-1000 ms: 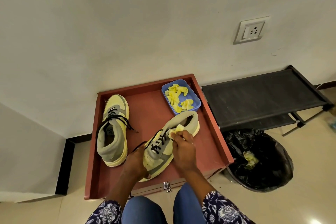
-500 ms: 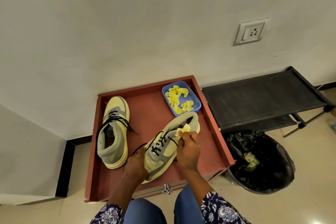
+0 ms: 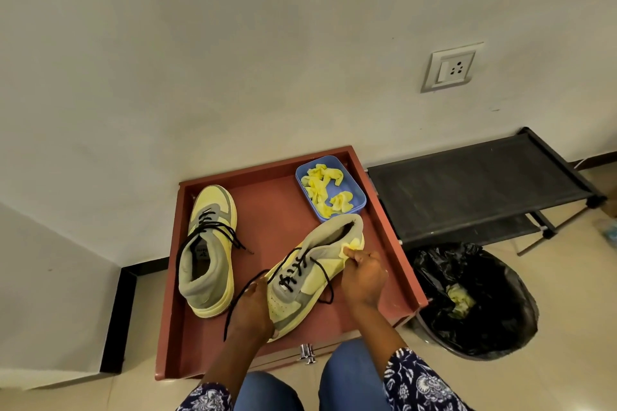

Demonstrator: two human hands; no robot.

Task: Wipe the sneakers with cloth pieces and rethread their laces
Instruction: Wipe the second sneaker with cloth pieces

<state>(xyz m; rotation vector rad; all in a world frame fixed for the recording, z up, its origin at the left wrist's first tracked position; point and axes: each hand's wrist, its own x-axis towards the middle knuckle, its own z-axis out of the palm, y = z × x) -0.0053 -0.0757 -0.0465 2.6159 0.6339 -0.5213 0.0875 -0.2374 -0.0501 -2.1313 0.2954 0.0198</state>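
Reddish-brown rimmed wooden tabletop, the landmark for all positions below, set against a pale wall. Off its right edge stand a black mesh folding rack and, nearer the person, a black-lined waste bin holding a crumpled yellow scrap.

On the tabletop's left half rests a yellow-and-grey high-top sneaker, upright, black laces loosely threaded, untouched. Toward its near right lies the second yellow-and-grey sneaker, tilted, toe toward the person and heel toward the far right corner.

At that corner sits a shallow blue plastic tray of folded yellow cloth pieces.

The left hand grips the tilted sneaker's toe, fingers curled round it. The right hand pinches a small yellow cloth piece against the sneaker's heel side.

Change: over the past second the cloth has travelled from beside the lace eyelets back to the heel, while the left hand has kept its hold. Judged from this, wiping of this sneaker's outer side nears completion; relacing is not yet begun.
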